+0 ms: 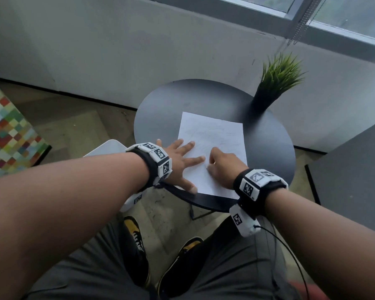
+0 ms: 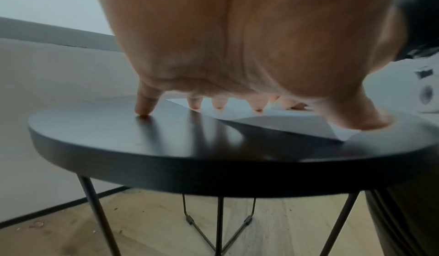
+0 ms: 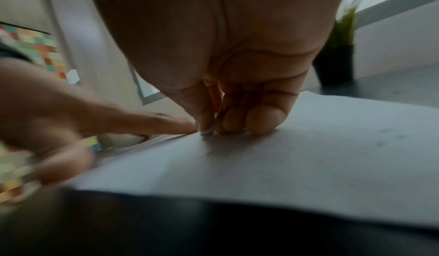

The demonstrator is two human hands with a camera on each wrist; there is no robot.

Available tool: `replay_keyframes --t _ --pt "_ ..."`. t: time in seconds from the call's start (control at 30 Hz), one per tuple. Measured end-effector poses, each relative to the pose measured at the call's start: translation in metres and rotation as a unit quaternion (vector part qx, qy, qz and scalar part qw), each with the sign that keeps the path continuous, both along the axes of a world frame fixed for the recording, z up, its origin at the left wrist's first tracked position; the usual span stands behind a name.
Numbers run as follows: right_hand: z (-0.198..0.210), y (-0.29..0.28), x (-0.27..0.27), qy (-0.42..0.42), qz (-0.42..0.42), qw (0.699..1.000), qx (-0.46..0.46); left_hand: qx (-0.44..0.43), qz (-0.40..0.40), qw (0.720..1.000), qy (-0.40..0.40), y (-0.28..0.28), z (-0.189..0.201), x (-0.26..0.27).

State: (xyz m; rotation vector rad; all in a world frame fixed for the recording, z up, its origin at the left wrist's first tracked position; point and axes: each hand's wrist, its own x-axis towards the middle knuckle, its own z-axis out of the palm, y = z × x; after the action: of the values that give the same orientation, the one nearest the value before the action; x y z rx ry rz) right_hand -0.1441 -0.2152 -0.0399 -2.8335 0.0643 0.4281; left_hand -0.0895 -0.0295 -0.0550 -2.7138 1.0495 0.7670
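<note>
Both hands are down on the table. Left hand [image 1: 179,162] is spread wide and flat, with straight fingers [image 1: 189,146]. Most of its fingertips press on the paper, the little finger [image 2: 145,108] touches bare table, and the thumb [image 1: 189,187] pins the near corner of the paper. Right hand [image 1: 222,167] is bunched up small, just beside the left one. Its fingers are curled in against the thumb, and the tips [image 3: 261,123] push down on the paper. Whether something tiny sits inside that bunch is too blurry to tell.

Under both hands is a round black table [image 1: 160,113] on thin metal legs. Far out past the left arm stands a big block with many little coloured squares [image 1: 7,135].

Next comes the white sheet of paper [image 1: 214,131]. It lies flat on the table, under both hands, and reaches away in front of the fingers. Faint pencil lines show on it.

Smallest is a green spiky plant in a black pot [image 1: 277,79]. It stands on the table's far edge, well ahead of the right hand and apart from the paper.
</note>
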Motion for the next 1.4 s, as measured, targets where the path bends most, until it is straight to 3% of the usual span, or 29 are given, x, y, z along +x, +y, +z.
replay_keyframes --t 0.07,0.13,0.23,0.3,0.47,0.6,0.63,0.77,0.93,1.1,1.23,1.27,1.4 --pt "-0.001 0.012 -0.012 0.008 0.087 0.996 0.017 -0.009 0.007 1.0 -0.001 -0.002 0.0 0.0" --pt "0.0 0.014 -0.014 0.018 0.118 0.992 0.038 -0.011 0.006 1.0 -0.002 -0.003 0.003 -0.001" --pt "0.002 -0.004 -0.001 -0.006 0.013 1.0 0.013 0.005 -0.001 1.0 0.0 -0.007 0.012 -0.004" --pt "0.001 -0.008 0.0 -0.024 0.004 0.999 -0.029 0.017 -0.006 1.0 -0.002 -0.012 0.019 -0.005" --pt "0.004 0.008 -0.019 0.042 0.206 0.978 0.005 0.046 -0.019 0.999 -0.006 -0.019 0.02 0.002" --pt "0.009 -0.014 -0.005 -0.022 0.085 0.996 -0.016 0.053 -0.022 0.998 -0.008 -0.022 0.017 0.006" --pt "0.009 -0.008 -0.008 -0.025 0.094 0.995 -0.029 0.057 -0.023 0.998 -0.008 -0.022 0.016 0.007" --pt "0.012 0.021 -0.032 0.028 0.244 0.969 -0.012 0.071 -0.03 0.997 -0.004 -0.023 0.016 0.009" --pt "0.006 -0.007 -0.006 -0.037 0.092 0.994 -0.054 0.063 -0.026 0.998 0.001 -0.021 0.015 0.009" --pt "0.001 0.021 -0.032 0.01 0.224 0.974 -0.012 0.068 -0.031 0.997 0.003 -0.018 0.02 0.008" --pt "0.001 -0.008 -0.001 -0.022 0.046 0.998 -0.041 0.048 -0.029 0.998 0.0 -0.013 0.015 0.008" --pt "0.001 -0.005 -0.002 -0.019 0.041 0.998 -0.048 0.045 -0.028 0.999 0.0 -0.011 0.013 0.008" --pt "0.004 0.036 -0.03 0.0 0.231 0.973 0.005 0.029 -0.035 0.999 0.0 -0.006 0.005 0.007"
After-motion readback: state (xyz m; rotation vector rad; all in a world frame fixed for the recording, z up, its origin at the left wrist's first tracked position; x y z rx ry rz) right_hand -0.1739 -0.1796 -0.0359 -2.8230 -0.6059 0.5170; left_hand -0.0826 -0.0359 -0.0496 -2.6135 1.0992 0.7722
